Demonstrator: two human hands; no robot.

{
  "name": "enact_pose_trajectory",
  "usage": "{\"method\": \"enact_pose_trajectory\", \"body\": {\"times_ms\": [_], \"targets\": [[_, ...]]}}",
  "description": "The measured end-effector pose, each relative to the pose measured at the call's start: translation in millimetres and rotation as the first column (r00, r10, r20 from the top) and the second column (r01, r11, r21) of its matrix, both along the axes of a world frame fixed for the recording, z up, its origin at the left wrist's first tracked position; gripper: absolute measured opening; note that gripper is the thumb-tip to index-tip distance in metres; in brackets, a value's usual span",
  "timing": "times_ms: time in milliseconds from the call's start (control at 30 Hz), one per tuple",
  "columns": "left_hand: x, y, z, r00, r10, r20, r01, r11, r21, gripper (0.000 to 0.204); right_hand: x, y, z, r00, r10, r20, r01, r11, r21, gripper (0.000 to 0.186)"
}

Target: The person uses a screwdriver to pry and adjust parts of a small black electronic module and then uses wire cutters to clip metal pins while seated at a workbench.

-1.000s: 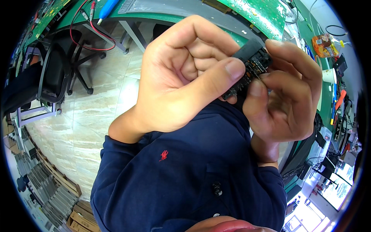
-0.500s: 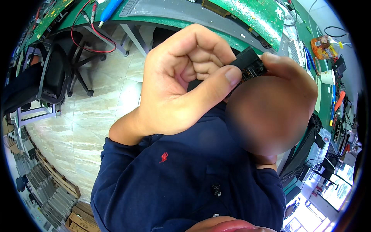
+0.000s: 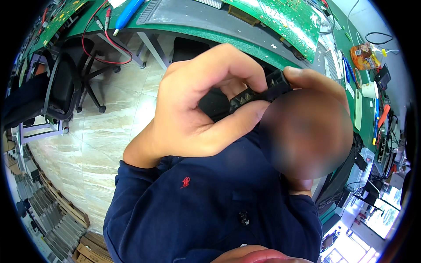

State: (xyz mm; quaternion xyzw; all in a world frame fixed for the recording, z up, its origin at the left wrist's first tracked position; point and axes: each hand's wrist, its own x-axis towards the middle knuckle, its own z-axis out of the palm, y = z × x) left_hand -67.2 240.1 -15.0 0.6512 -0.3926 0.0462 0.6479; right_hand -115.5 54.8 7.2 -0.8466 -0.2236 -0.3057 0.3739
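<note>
A black plastic part with open slots and small metal contacts (image 3: 277,85), perhaps a connector, is held up before my chest. My left hand (image 3: 193,105) pinches it between thumb and curled index finger, and its near end shows inside the loop of those fingers. At the far end, a fingertip of my right hand (image 3: 315,81) presses on the part. A round blurred patch covers most of the right hand, so its other fingers are hidden.
Beyond my hands, a large green circuit board (image 3: 280,22) lies on the green workbench (image 3: 197,37). Red and black test leads (image 3: 107,19) and a blue pen-like tool (image 3: 128,16) are at the left. A black office chair (image 3: 66,83) stands on the tiled floor.
The black part has been turned; its slotted side now shows and reaches further into my left hand. Both hands sit slightly lower, and my left index finger has curled closer over it.
</note>
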Motion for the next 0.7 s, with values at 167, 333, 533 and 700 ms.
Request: {"method": "enact_pose_trajectory", "body": {"times_ms": [167, 333, 533, 700], "targets": [[5, 3, -1, 0.958, 0.065, 0.28, -0.093, 0.992, 0.09, 0.04, -4, 0, -1, 0.999, -0.039, -0.036, 0.038, 0.999, -0.021, 0.018], [-1, -6, 1, 0.958, 0.175, 0.226, -0.177, 0.984, -0.015, 0.039, 1, 4, -10, 0.993, 0.003, 0.119, 0.0, 1.0, -0.023, 0.033], [1, -6, 1, 0.907, 0.164, 0.387, -0.169, 0.985, -0.022, 0.042, -7, 11, -6, 0.99, -0.058, 0.128, 0.068, 0.994, -0.08, 0.046], [4, -8, -3, 0.886, 0.185, 0.426, -0.167, 0.983, -0.081, 0.045, 5, 8, -27, 0.957, 0.002, 0.29, -0.006, 1.0, 0.015, 0.045]]}}
